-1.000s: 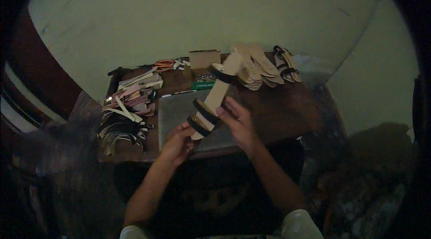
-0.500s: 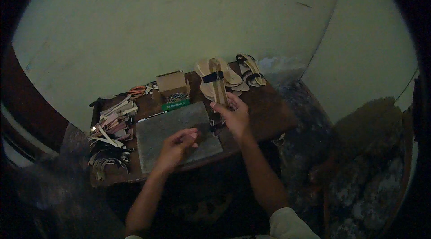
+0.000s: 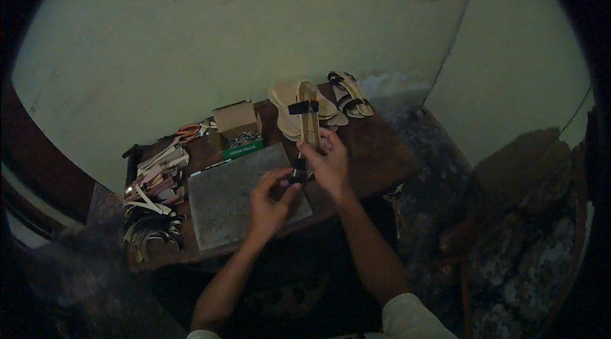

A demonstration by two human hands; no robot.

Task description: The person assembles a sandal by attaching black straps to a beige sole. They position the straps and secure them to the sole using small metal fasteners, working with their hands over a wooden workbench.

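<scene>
My right hand [image 3: 330,164] is wrapped round the middle of a tan sandal [image 3: 310,124] with a dark strap [image 3: 303,107] across its upper part. The sandal stands roughly upright, its far end up. My left hand [image 3: 272,203] is at the near end, with thumb and fingers closed on a dark strap piece [image 3: 296,172]. How that piece joins the sandal is hard to see in the dim light. Under the hands lies a grey slab [image 3: 235,211] on a brown wooden table [image 3: 382,157].
Behind the held sandal lie several tan soles [image 3: 284,92] and dark-strapped sandals [image 3: 350,96]. An open box of small metal pieces [image 3: 245,137] stands beyond the slab. Orange-handled tool [image 3: 188,132], pale strips [image 3: 159,157] and dark curved strips [image 3: 149,227] lie at left. A wall rises behind.
My left hand has moved right and up to the sandal's near end and closed on the dark strap piece. My right hand keeps its hold on the sandal. The view has shifted slightly.
</scene>
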